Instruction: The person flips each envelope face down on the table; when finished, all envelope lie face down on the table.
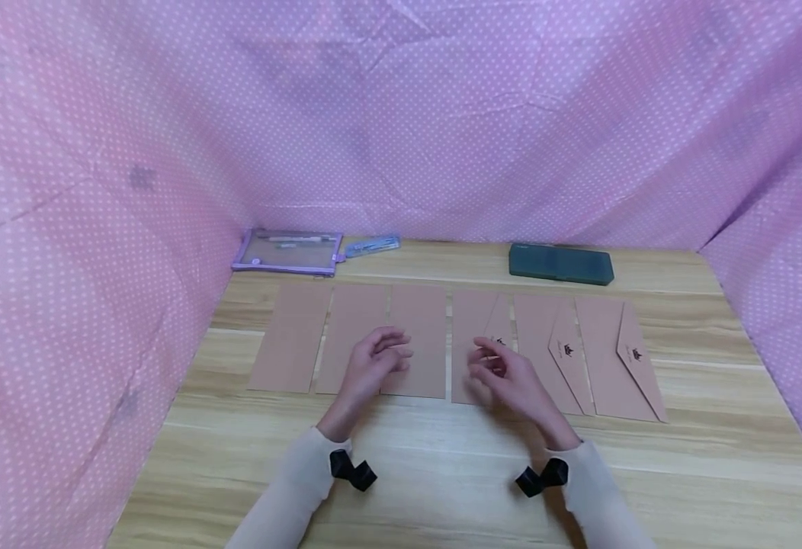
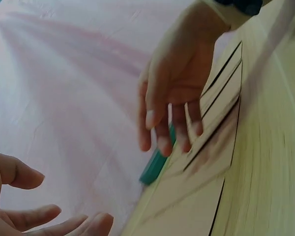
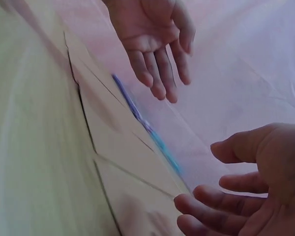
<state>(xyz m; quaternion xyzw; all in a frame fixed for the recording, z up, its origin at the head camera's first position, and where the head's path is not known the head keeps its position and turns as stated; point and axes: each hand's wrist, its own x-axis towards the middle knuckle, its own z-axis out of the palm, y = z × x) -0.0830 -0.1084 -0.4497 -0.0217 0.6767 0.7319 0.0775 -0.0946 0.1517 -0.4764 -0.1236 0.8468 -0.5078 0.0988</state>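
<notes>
Your left grip and right grip are held in the air, apart, palms turned toward each other. On each, the fingers are relaxed and slightly bent. Your sleeved left forearm and right forearm angle inward toward the wrists.

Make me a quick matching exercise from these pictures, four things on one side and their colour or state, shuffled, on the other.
1. Left hand
2. Rightmost envelope
3. Pouch at back left
4. Case at back right

A. Dark green
B. In the air, holding nothing
C. Edged in purple
D. Marked with a crown

Pairs: 1-B, 2-D, 3-C, 4-A
</notes>
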